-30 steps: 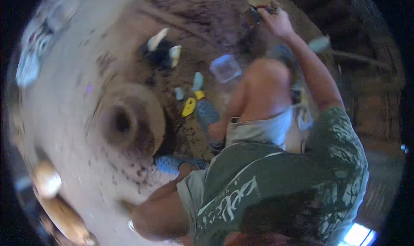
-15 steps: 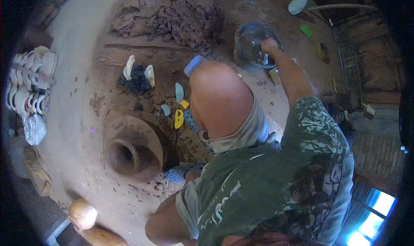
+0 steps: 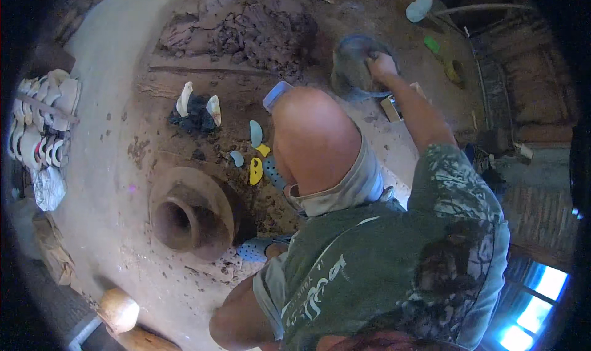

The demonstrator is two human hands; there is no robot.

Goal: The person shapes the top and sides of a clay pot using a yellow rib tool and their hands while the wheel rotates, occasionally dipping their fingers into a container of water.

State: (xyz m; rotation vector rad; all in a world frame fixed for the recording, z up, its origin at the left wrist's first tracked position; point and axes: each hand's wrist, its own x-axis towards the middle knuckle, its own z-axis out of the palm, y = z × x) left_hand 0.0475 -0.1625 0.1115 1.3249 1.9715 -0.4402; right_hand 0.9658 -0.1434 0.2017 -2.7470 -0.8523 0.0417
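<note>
The person wears a dark green T-shirt (image 3: pixel 369 262) with white lettering across it — its short right sleeve (image 3: pixel 457 183) mottled with a paler pattern — plus light grey shorts (image 3: pixel 348 188) and blue clogs (image 3: pixel 251 250) dotted with holes.

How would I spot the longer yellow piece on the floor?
Find the round clay pot, then look up and right to the blue shoe beside the raised knee. Just left of that shoe lies the longer yellow piece; its pierced, longer shape sets it apart from the smaller yellow piece above it.
</note>
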